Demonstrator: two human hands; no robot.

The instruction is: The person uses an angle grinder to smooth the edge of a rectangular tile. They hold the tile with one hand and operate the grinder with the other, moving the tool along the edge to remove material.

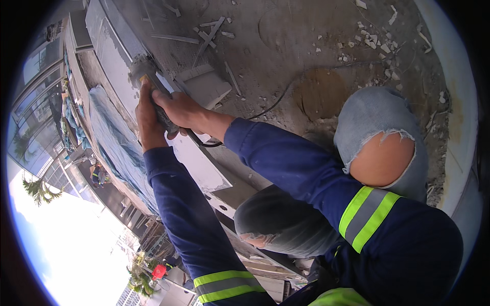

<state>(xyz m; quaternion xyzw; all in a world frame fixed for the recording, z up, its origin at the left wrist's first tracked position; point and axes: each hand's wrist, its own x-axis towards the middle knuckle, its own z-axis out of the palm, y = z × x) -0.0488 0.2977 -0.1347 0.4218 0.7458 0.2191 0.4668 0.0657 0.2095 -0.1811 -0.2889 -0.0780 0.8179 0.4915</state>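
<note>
Wears navy sleeves [286, 148] banded in yellow and grey, nearest the lens, reaching up and to the left past bent knees [380, 158] in torn jeans. Grasps a power tool [164, 121] with both bare hands: left hand [147, 115] wrapped along the outer side, right hand [182, 109] closed over the body from the inner side, neither one loose. Has the tool over the long white ledge [196, 163], head at the upper, patchy stretch, black cable [204, 145] looping off the rear end. Cannot tell contact from near contact at the head, given the blur and dust there.

Seems partway along, judging by the surface. Shows ragged grey patches around the head and farther up, likely the part already worked. Shows mostly unbroken white below the hands, likely the part left, though perhaps not meant for treatment at all; cannot be settled from this view.

Includes, on the floor [245, 30] to the right, thin strips [209, 38] and white chips [375, 43], probably waste not yet cleared, plus a pale broken slab [206, 89] lying just beside the ledge. Includes, on the ledge's other side, a crumpled blue sheet [109, 122].
</note>
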